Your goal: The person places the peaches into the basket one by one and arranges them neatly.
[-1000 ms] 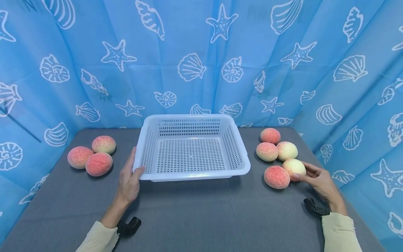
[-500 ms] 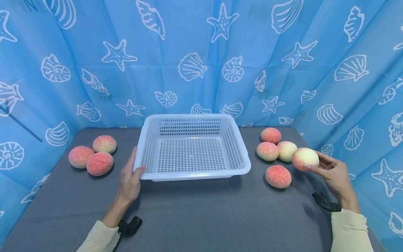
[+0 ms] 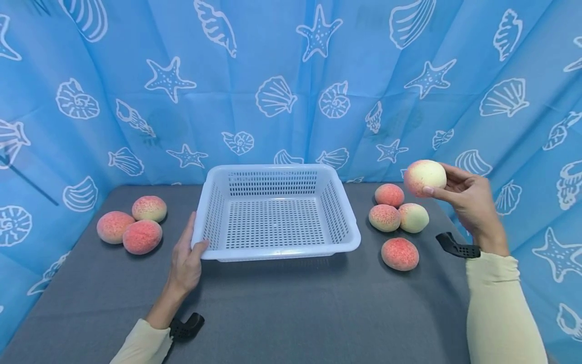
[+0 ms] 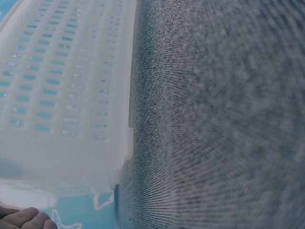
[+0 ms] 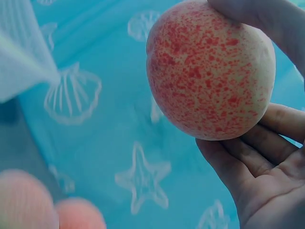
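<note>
My right hand (image 3: 470, 202) holds a pale yellow and pink peach (image 3: 426, 178) up above the table's right side, thumb on one side and fingers on the other. Close up in the right wrist view, the peach (image 5: 209, 71) shows red speckles. At the middle stands a white perforated plastic basket (image 3: 277, 253) with nothing in it. My left hand (image 3: 185, 263) grips its left rim, thumb over the front left corner. The left wrist view has the basket's slotted wall (image 4: 62, 86) and a few fingertips (image 4: 28, 219) at the lower left.
Several peaches lie at the right: a red one (image 3: 400, 254) in front, a pale one (image 3: 414, 218), a speckled one (image 3: 385, 218) and a pink one (image 3: 389, 195). Three more peaches (image 3: 143, 237) sit together at the left. A blue shell-patterned curtain (image 3: 273, 76) surrounds the grey-covered table (image 3: 291, 313).
My right hand has picked up the pale peach from beside the red one and raised it up and back. The left hand and basket have stayed in place.
</note>
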`<action>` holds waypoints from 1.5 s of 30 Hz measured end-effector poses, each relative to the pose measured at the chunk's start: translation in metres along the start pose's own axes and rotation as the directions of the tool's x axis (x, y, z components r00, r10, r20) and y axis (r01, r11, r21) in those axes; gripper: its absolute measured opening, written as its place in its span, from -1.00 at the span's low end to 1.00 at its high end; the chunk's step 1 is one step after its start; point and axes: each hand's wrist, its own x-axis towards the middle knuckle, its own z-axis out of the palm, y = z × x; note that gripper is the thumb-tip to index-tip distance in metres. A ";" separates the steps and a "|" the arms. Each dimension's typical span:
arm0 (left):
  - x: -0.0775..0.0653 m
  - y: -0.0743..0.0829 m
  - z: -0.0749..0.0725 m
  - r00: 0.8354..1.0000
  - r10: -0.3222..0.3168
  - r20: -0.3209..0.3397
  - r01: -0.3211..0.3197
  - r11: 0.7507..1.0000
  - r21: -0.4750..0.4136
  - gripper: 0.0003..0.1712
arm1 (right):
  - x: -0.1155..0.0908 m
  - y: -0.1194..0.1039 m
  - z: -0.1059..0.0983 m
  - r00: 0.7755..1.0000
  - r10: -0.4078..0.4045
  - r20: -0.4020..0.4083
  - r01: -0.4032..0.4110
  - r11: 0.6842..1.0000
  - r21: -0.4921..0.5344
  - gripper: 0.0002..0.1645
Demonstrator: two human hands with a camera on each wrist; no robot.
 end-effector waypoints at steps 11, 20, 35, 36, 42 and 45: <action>-0.002 0.001 0.000 0.999 -0.031 0.007 0.031 0.999 0.024 -0.17 | 0.057 -0.002 0.085 0.991 -0.034 0.132 0.034 0.999 0.002 -0.32; -0.001 0.000 0.003 1.000 -0.031 0.007 0.031 0.999 0.025 -0.18 | 0.085 0.012 0.156 0.971 0.014 0.239 0.012 0.994 -0.106 -0.26; -0.001 -0.002 0.000 1.000 -0.015 -0.008 0.015 1.000 0.012 -0.17 | 0.108 0.044 0.278 0.919 0.059 0.390 -0.054 0.998 -0.025 -0.32; -0.001 -0.002 0.000 1.000 -0.016 -0.010 0.016 1.000 0.016 -0.17 | 0.108 0.047 0.284 0.917 0.066 0.393 -0.061 0.998 -0.025 -0.32; 0.000 -0.001 0.000 0.999 -0.039 -0.006 0.039 0.999 0.009 -0.16 | 0.107 0.061 0.319 0.904 0.134 0.405 -0.137 0.990 -0.022 -0.32; 0.000 -0.001 0.000 0.999 -0.049 0.000 0.049 0.999 0.002 -0.16 | 0.104 0.067 0.332 0.898 0.158 0.412 -0.161 0.987 -0.027 -0.33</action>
